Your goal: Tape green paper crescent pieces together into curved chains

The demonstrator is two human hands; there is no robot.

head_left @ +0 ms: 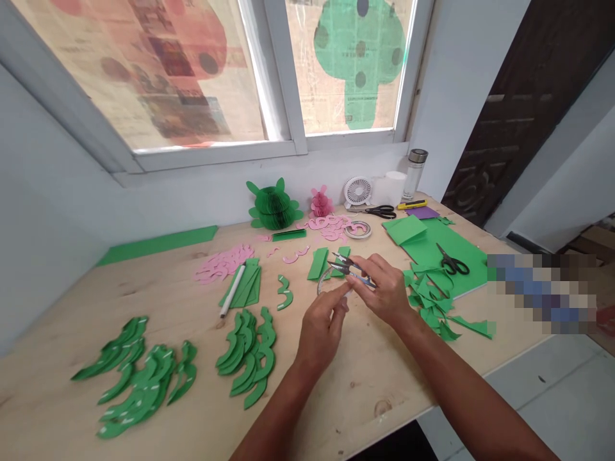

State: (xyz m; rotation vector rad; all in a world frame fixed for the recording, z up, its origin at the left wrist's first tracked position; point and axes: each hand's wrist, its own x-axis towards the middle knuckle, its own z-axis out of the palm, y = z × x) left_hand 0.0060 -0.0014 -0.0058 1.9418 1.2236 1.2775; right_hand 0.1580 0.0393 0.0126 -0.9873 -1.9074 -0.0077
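My right hand [379,289] is shut on a small metal tool with blue handles [353,270], probably pliers, its tips pointing left over the table. My left hand [321,336] reaches up to it, fingertips near the tool and a thin wire loop [321,282]. Whether that hand grips anything is hidden. Just beyond the hands lie green paper strips [318,264]. Stacks of curved green paper pieces [247,352] lie to the left of my hands, and more [134,384] lie further left. Green paper offcuts [432,304] lie to the right.
The plywood table [365,384] also holds pink paper cutouts [223,264], paper honeycomb figures [271,205], a tape roll [358,229], black scissors [451,259] on a green sheet [461,256], and a small fan [357,192]. A window and wall stand behind.
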